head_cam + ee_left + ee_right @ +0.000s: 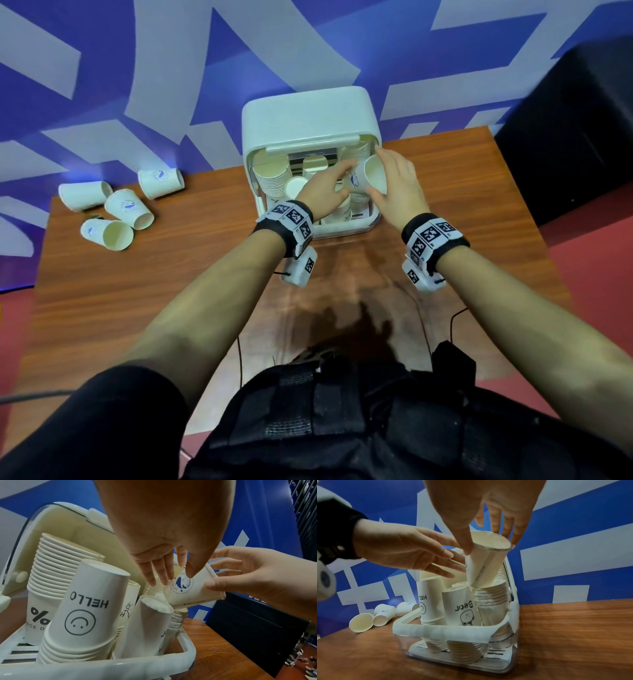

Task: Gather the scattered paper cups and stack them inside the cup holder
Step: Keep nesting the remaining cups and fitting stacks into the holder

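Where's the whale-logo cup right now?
Head view: the whale-logo cup is tilted over the right side of the cup holder, between the left hand and right hand, above a stack.

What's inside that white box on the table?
The holder holds several stacks of paper cups: a HELLO smiley stack, a Bear stack, and upright nested stacks behind. The hands and front stacks hide part of the back row, so the total can't be counted.
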Available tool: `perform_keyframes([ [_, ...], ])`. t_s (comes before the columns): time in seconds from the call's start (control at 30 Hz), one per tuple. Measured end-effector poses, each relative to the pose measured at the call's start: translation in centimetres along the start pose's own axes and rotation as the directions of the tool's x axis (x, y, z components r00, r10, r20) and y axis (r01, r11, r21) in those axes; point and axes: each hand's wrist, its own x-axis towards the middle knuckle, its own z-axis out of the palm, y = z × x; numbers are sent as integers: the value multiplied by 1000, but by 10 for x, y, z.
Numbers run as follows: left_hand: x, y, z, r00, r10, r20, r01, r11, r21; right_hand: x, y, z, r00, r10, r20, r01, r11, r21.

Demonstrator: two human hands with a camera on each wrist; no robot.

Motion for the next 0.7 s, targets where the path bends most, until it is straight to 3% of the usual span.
perform_keyframes([
  [0.3,8,-4,8,1000,10,-6,-10,993,-116,9,11,9,993,-118,-19,118,993,-9],
  [0.4,8,-7,11,999,19,-41,-21,998,-53,7,20,16,988,-156,21,157,986,-50],
  [0.6,5,-16,16,998,48,-36,-46,998,49,0,23,20,993,-118,-25,118,993,-5],
  [0.7,5,-17,16,998,51,-38,-47,993,109,-2,26,22,986,-163,-35,162,987,-17],
])
